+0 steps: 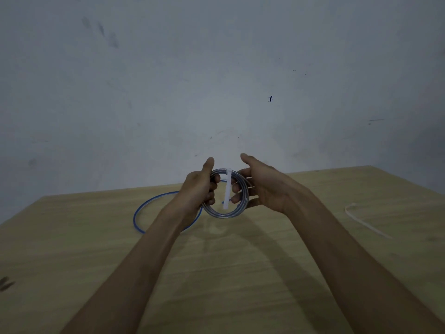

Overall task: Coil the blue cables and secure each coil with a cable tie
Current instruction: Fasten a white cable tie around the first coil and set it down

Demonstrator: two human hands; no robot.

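I hold a small coil of cable [224,214] upright above the wooden table [240,273]; in this light it looks greyish-blue. My left hand [199,186] grips the coil's left side, thumb up. My right hand [262,186] cups the coil's right side, its fingers through the ring and touching a white cable tie [227,189] that hangs straight down across the top of the coil. A second blue cable [154,203] lies in a loose loop on the table behind my left wrist, partly hidden by my arm.
Another white cable tie [363,222] lies bent on the table at the right. A grey wall [216,80] rises just behind the table's far edge. A dark mark sits at the table's left edge.
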